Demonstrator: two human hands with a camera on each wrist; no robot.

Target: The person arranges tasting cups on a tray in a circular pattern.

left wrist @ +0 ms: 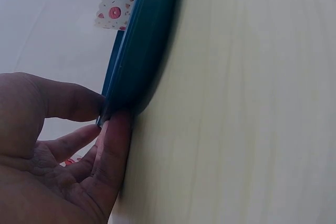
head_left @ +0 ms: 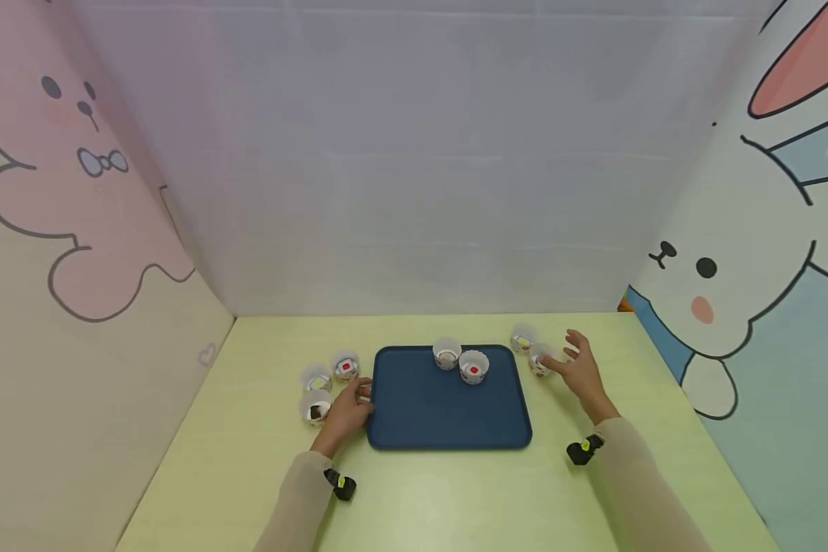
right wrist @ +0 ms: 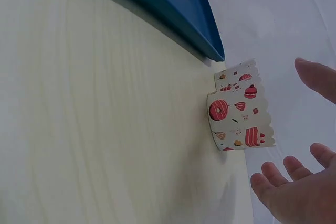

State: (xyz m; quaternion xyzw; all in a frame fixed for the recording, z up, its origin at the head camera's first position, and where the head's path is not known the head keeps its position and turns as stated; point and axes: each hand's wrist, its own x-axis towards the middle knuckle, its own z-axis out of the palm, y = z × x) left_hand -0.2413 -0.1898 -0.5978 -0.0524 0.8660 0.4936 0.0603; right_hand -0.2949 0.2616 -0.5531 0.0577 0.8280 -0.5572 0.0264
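Note:
My left hand (head_left: 348,410) pinches the left rim of a blue tray (head_left: 441,418). In the left wrist view its thumb lies on top of the rim and a finger beneath. Two patterned paper baking cups stand near the tray's back edge: one cup (head_left: 447,353), and another (head_left: 474,368) with something red inside. Off the tray's right side, my right hand (head_left: 579,372) hovers by a paper cup (right wrist: 241,116), thumb and fingers spread apart. The right wrist view shows a gap between that hand and the cup. Behind it stands another cup (head_left: 524,338) with something yellowish inside.
Left of the tray are three more paper cups: one (head_left: 346,366) with a red piece, one (head_left: 316,378) with a yellow-green piece, one (head_left: 314,407) with a dark piece. A pale wall (head_left: 428,192) rises behind the light wooden table (head_left: 448,498); printed panels flank it.

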